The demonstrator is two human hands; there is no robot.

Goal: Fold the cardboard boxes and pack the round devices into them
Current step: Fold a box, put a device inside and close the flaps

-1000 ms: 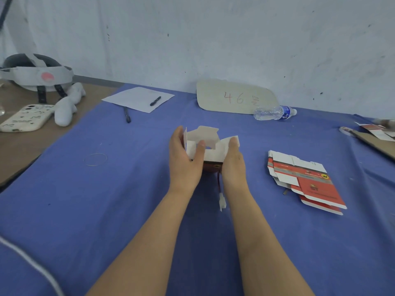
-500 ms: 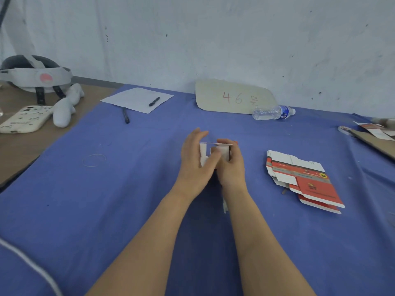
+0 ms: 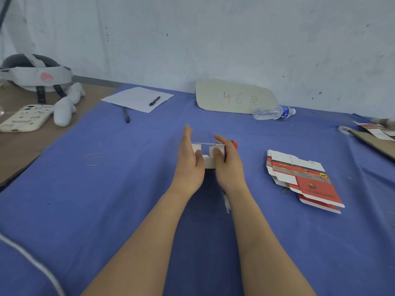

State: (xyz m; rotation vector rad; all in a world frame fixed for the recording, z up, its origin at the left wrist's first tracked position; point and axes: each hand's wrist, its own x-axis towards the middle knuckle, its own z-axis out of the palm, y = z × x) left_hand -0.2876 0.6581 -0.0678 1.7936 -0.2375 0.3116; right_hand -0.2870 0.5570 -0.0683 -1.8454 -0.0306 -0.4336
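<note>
A small cardboard box (image 3: 208, 163), white inside and red outside, stands on the blue cloth (image 3: 106, 199) at the centre. My left hand (image 3: 189, 165) lies along the box's left side with fingers straight and its thumb on a white top flap. My right hand (image 3: 228, 167) wraps the right side, thumb pressing the other flap. A thin wire with a white plug (image 3: 226, 202) trails from under the box by my right wrist. The round device is hidden. A stack of flat red-and-white boxes (image 3: 303, 178) lies to the right.
At the back lie a paper sheet (image 3: 136, 99) with a pen, a second pen (image 3: 126, 114), a cardboard sign marked 46 (image 3: 235, 97) and a water bottle (image 3: 273, 112). A rubber band (image 3: 94, 159) lies left. A phone (image 3: 25, 120), headset (image 3: 34, 75) and white controllers sit on the wooden table.
The top flaps stood open a second ago; now both thumbs press them down flat. My hands have closed in over the box and the box sits lower.
</note>
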